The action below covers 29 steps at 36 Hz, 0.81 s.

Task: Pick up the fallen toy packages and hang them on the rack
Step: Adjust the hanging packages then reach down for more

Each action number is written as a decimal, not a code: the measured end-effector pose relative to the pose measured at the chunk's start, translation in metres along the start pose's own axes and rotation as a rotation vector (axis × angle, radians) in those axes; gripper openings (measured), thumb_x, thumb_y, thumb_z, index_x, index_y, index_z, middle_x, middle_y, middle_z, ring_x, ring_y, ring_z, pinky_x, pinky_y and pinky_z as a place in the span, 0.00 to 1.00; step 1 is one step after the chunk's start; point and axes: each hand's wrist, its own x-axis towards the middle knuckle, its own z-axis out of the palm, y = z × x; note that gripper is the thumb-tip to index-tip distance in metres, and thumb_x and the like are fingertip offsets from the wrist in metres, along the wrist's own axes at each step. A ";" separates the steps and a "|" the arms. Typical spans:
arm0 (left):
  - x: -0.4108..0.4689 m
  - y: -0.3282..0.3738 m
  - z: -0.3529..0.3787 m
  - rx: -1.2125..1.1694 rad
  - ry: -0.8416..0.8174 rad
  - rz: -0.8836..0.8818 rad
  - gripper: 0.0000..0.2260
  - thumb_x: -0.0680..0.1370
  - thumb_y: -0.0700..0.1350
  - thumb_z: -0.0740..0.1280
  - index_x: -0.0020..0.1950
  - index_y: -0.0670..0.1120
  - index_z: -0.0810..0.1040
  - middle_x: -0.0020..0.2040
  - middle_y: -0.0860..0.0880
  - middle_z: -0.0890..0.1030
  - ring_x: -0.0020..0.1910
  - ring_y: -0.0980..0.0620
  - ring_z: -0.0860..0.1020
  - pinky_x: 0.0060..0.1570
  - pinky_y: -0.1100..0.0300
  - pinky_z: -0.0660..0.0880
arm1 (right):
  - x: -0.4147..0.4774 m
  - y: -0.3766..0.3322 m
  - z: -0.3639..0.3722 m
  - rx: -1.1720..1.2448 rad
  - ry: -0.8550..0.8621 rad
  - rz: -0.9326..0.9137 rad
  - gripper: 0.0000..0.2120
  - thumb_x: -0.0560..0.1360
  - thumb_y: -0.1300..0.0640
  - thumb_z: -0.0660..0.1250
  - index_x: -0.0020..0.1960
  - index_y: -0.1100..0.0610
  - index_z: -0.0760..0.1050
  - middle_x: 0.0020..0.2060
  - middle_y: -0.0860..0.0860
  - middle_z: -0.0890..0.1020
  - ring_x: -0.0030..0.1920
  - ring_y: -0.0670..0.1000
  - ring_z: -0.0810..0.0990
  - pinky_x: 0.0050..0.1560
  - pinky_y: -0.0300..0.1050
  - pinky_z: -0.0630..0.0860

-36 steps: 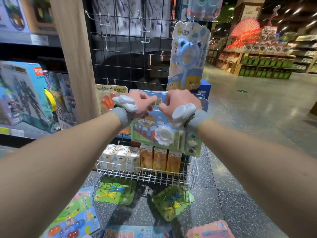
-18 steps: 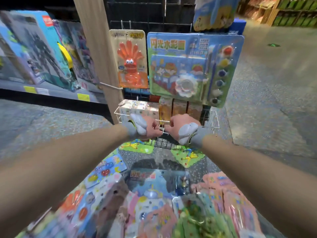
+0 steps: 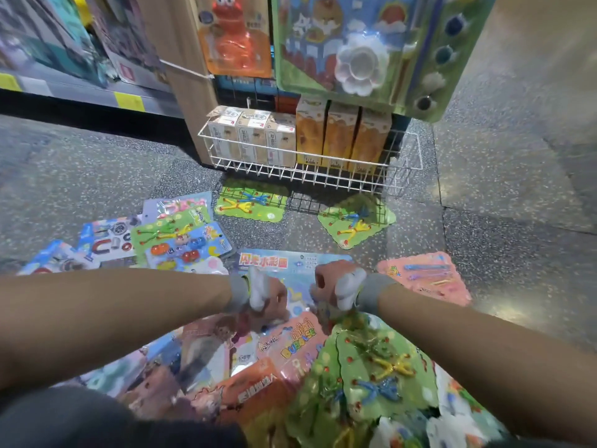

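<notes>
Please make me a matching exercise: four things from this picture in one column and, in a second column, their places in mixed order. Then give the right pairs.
Things:
1. orange toy pack
2. boxes
3. pink pack
4. magnet pack

Places:
A. on the floor, at the right
B. hanging up, above the basket
C. on the floor, at the left
D. in the basket

Pairs: 1-B, 2-D, 3-A, 4-C.
</notes>
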 end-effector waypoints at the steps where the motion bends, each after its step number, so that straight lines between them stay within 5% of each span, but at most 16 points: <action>1: -0.001 0.001 0.011 -0.023 0.017 0.004 0.09 0.78 0.49 0.64 0.48 0.45 0.79 0.46 0.47 0.83 0.39 0.51 0.74 0.42 0.59 0.73 | -0.001 0.003 0.007 0.017 0.026 -0.013 0.13 0.75 0.45 0.65 0.51 0.54 0.78 0.48 0.52 0.82 0.41 0.52 0.73 0.42 0.44 0.72; 5: 0.014 0.008 0.042 0.026 0.215 0.100 0.23 0.74 0.65 0.63 0.44 0.44 0.78 0.39 0.49 0.82 0.38 0.48 0.78 0.42 0.53 0.77 | -0.011 0.021 0.029 0.073 -0.006 -0.017 0.16 0.72 0.39 0.69 0.48 0.51 0.74 0.43 0.51 0.78 0.41 0.52 0.74 0.44 0.43 0.70; 12: 0.026 0.049 0.039 -0.014 0.463 0.212 0.23 0.71 0.64 0.70 0.55 0.49 0.71 0.49 0.48 0.74 0.47 0.45 0.76 0.43 0.55 0.71 | -0.032 0.038 0.025 -0.069 -0.049 -0.070 0.18 0.75 0.34 0.62 0.41 0.49 0.71 0.45 0.49 0.78 0.47 0.53 0.76 0.41 0.41 0.64; 15: 0.017 0.068 0.031 -0.037 0.335 0.230 0.15 0.77 0.55 0.65 0.58 0.48 0.74 0.54 0.48 0.79 0.54 0.44 0.78 0.48 0.57 0.72 | -0.032 0.043 0.021 -0.079 -0.162 -0.052 0.13 0.79 0.42 0.61 0.52 0.52 0.75 0.54 0.50 0.78 0.49 0.51 0.73 0.39 0.41 0.61; 18: 0.009 0.089 0.029 -0.082 0.271 0.142 0.12 0.80 0.51 0.59 0.59 0.49 0.78 0.54 0.48 0.82 0.55 0.44 0.78 0.48 0.58 0.70 | -0.038 0.046 0.019 -0.026 -0.285 0.026 0.23 0.78 0.35 0.59 0.56 0.53 0.76 0.58 0.51 0.79 0.52 0.54 0.76 0.48 0.45 0.68; 20: 0.004 0.095 0.030 -0.196 0.208 0.122 0.12 0.81 0.50 0.59 0.49 0.48 0.80 0.44 0.49 0.82 0.47 0.45 0.79 0.40 0.57 0.66 | -0.043 0.051 0.016 0.058 -0.321 0.028 0.23 0.77 0.35 0.60 0.56 0.54 0.77 0.58 0.52 0.79 0.55 0.54 0.77 0.51 0.46 0.69; 23: 0.002 0.099 0.038 -0.638 0.089 0.111 0.19 0.83 0.48 0.59 0.33 0.45 0.74 0.24 0.52 0.76 0.26 0.53 0.75 0.29 0.63 0.67 | -0.047 0.060 0.008 0.211 -0.330 0.009 0.12 0.78 0.44 0.66 0.43 0.51 0.74 0.45 0.48 0.80 0.42 0.48 0.73 0.41 0.39 0.68; 25: 0.000 0.103 0.044 -0.893 0.045 0.069 0.22 0.83 0.46 0.59 0.30 0.42 0.70 0.18 0.51 0.71 0.17 0.55 0.68 0.22 0.65 0.65 | -0.051 0.066 0.005 0.316 -0.344 0.026 0.14 0.75 0.46 0.71 0.38 0.52 0.72 0.36 0.46 0.76 0.35 0.47 0.71 0.40 0.42 0.68; 29: -0.007 0.103 0.046 -1.097 -0.054 -0.006 0.28 0.80 0.63 0.57 0.34 0.41 0.73 0.24 0.45 0.72 0.21 0.49 0.70 0.27 0.62 0.69 | -0.058 0.073 0.004 0.375 -0.428 0.057 0.15 0.68 0.47 0.78 0.42 0.55 0.75 0.38 0.54 0.77 0.33 0.51 0.70 0.34 0.41 0.66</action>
